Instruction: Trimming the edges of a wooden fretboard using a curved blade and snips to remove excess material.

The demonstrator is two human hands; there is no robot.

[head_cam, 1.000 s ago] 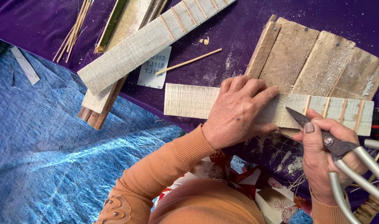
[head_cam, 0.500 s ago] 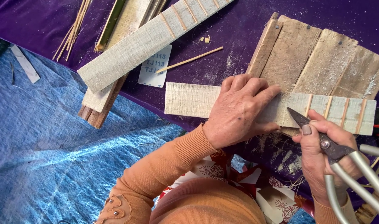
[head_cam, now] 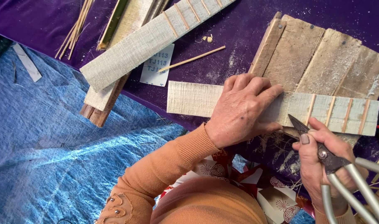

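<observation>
A purple cloth [head_cam: 222,74] dusted with sawdust covers the work surface, and a crinkled blue plastic tarp [head_cam: 52,157] spreads out beside it. At the far side lies a second long pale board with thin inlaid strips [head_cam: 156,39], resting over darker wood offcuts [head_cam: 99,111], with a bundle of thin bamboo splints [head_cam: 75,29], a single loose stick [head_cam: 192,59] and a white printed card [head_cam: 157,66] nearby. A rough slab of weathered brown planks [head_cam: 322,62] sits under the far end of the pale flat wooden strip with narrow bamboo slats set across it [head_cam: 322,112]. Compared with a moment ago, the right hand [head_cam: 322,166] has edged closer to the strip, the blade tips now at its near edge. The left hand [head_cam: 241,112] lies flat on the strip's middle, fingers together and pressing down, hiding that stretch. The right hand's fingers are wrapped tight around dark-bladed snips with silver loop handles [head_cam: 334,166], just beside the first slat.
</observation>
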